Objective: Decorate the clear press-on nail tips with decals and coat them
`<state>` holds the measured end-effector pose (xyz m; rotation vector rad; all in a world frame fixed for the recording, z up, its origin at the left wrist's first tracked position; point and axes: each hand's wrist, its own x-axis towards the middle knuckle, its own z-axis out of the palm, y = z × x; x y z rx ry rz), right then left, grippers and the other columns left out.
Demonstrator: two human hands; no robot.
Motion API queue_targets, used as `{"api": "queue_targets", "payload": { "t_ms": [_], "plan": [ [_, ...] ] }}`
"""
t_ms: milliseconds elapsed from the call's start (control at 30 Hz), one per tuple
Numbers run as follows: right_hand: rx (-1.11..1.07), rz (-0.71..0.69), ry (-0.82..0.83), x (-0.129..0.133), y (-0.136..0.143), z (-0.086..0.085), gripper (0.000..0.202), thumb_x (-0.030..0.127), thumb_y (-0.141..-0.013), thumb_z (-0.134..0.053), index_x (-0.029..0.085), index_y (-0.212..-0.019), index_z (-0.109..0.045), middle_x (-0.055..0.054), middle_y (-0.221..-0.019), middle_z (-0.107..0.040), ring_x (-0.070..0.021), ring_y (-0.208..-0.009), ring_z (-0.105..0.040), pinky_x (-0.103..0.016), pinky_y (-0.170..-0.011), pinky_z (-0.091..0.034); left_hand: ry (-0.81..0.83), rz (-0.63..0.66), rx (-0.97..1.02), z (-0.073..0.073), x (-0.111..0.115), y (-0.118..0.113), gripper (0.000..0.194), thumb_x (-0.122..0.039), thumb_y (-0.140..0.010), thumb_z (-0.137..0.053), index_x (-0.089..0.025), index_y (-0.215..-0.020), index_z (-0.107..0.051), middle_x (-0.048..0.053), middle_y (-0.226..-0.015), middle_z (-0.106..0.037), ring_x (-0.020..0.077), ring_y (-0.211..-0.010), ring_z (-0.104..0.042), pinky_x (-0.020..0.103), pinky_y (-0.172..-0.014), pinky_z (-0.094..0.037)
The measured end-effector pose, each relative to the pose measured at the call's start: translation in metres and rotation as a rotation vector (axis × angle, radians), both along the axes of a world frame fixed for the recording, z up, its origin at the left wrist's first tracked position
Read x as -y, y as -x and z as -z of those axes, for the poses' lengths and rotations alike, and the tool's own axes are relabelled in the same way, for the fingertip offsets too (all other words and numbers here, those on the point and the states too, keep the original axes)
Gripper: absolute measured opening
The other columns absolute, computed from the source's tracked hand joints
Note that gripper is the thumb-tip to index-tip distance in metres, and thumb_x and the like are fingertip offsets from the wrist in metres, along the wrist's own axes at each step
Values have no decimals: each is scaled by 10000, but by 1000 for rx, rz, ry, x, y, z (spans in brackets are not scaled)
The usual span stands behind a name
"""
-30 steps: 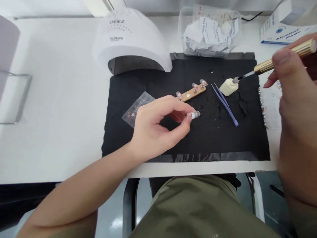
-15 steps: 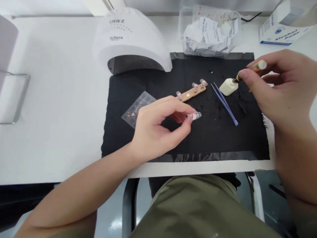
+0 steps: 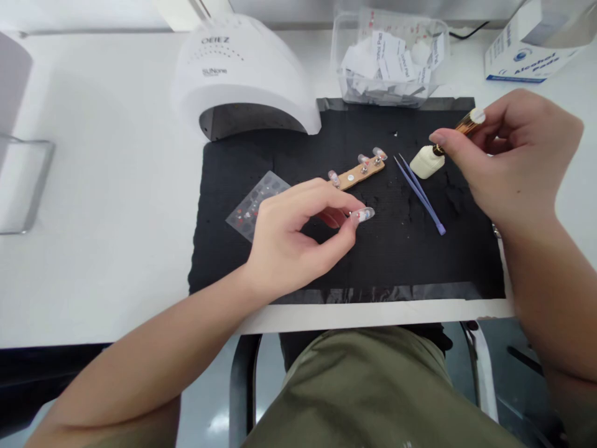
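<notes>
Between thumb and fingertips, my left hand (image 3: 303,233) pinches a clear decorated false nail (image 3: 364,214) above the black mat. My right hand (image 3: 517,149) grips the gold cap (image 3: 469,122) of a nail polish bottle, its thumb along the cap. Just below that cap stands the cream polish bottle (image 3: 426,163); whether the cap is seated on its neck or lifted I cannot tell. Blue tweezers (image 3: 422,196) lie beside the bottle. Beyond my left hand, a wooden display strip (image 3: 357,176) carries several decorated nails. A sticker sheet (image 3: 254,205) is partly covered by my left hand.
A white nail lamp (image 3: 247,68) stands at the back left of the black mat (image 3: 289,149). Behind the mat sit a clear plastic box (image 3: 392,62) of alcohol pad packets and an alcohol pads carton (image 3: 532,50). The white table (image 3: 102,186) ends at its front edge near my body.
My right hand and the gold cap have shifted left and slightly up, closer over the bottle's neck. My left hand still holds the nail in nearly the same place.
</notes>
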<state>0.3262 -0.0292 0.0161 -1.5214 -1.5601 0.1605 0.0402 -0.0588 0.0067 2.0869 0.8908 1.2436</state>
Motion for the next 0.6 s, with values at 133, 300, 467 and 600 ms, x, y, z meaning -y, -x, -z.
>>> {"api": "queue_targets", "payload": {
  "t_ms": [133, 300, 467, 600],
  "plan": [
    [21, 2, 63, -1, -6, -3, 403, 418, -780, -1026, 270, -801, -651, 34, -755, -699, -147, -676, -585, -370, -665, -497, -22, 14, 7, -2, 1, 0, 162, -93, -949, -776, -247, -934, -822, -14, -828, -808, 122, -662, -704, 264, -640, -644],
    [30, -100, 322, -3, -22, -5, 838, 427, -540, -1125, 319, -1266, -722, -3, -1047, -827, -238, -909, -769, -438, -806, -633, -22, 1, -2, -5, 1, 1, 161, -100, -961, -781, -257, -955, -816, -14, -806, -789, 131, -657, -695, 286, -635, -648],
    [7, -100, 452, -2, -21, -8, 417, 192, -661, -977, 282, -1002, -754, -6, -876, -829, -247, -822, -811, -443, -796, -672, -49, 19, 51, -5, 0, 0, 157, -97, -948, -810, -253, -973, -814, -11, -797, -784, 128, -648, -699, 284, -616, -636],
    [40, -47, 372, 0, -21, -9, 486, 165, -706, -930, 308, -1138, -762, 6, -902, -833, -247, -811, -813, -463, -835, -653, -39, 8, 32, -5, 0, 0, 154, -104, -949, -807, -255, -969, -819, -20, -805, -795, 128, -659, -709, 277, -620, -632]
  ]
}}
